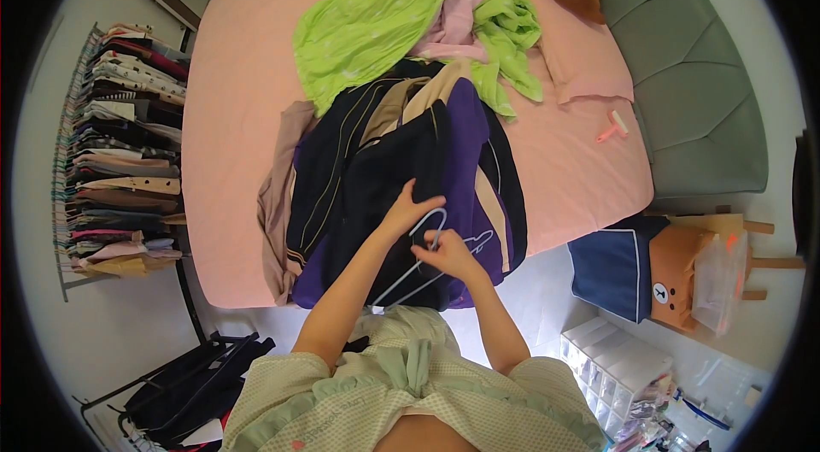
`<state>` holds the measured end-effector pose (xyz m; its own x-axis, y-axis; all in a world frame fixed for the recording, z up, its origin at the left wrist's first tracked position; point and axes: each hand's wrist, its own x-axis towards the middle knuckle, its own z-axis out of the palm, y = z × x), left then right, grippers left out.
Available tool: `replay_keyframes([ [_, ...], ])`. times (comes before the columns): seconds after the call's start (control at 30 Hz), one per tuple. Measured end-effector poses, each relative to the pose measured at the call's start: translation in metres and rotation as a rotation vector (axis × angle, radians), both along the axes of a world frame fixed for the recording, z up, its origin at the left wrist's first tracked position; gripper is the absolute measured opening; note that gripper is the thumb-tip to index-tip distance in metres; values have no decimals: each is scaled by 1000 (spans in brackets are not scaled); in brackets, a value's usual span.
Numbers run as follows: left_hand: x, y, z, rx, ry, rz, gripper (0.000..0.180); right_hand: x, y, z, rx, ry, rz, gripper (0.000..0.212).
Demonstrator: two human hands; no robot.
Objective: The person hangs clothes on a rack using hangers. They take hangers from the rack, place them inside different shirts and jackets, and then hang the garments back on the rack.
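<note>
Pink bed [231, 127] w/ heap of dark clothes at near edge, lime-green fabric [367, 25] behind. Left hand [408, 211] rests flat on black garment [384, 187], grip loose, fingers touching white wire hanger [408, 274]. Right hand [448, 255] pinches hanger near hook. Clothes rack [120, 153] at left.

The person wears a loose, pale green top with a fine checked or dotted weave, its short sleeves ending above the elbows. A darker sage-green ruffle trims the front, gathered into a soft bow or knot at the chest. Both forearms are bare below the sleeves. The left hand [408, 211] and right hand [450, 254] carry no gloves or visible jewellery.
</note>
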<state>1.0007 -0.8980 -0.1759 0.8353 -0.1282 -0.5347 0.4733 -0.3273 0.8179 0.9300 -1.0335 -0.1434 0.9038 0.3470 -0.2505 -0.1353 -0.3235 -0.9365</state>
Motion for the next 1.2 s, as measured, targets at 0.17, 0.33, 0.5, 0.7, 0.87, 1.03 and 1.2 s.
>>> replay_keyframes([
  [0.17, -32, -7, -33, 210, -205, -284, 51, -6, -17, -19, 95, -36, -230, 20],
  [0.33, -60, -1, -49, -36, -112, -771, 49, 27, -71, -41, -290, -145, -524, 31],
  [0.5, -47, 10, -43, -245, -166, -229, 22, 66, -77, -78, -488, 28, -609, 62],
  [0.7, 4, 59, -22, 209, -525, 33, 32, 108, -79, -135, -243, 66, -614, 76],
  [0.87, 24, 73, -19, 238, -653, 86, 32, 109, -53, -95, 11, -47, -402, 47],
  [1.03, 44, 58, 15, 33, -710, -5, 43, 78, -31, -5, 18, -88, -89, 30],
  [1.2, 39, 55, 43, 206, -605, -529, 39, 67, -33, 53, 74, -319, -29, 32],
])
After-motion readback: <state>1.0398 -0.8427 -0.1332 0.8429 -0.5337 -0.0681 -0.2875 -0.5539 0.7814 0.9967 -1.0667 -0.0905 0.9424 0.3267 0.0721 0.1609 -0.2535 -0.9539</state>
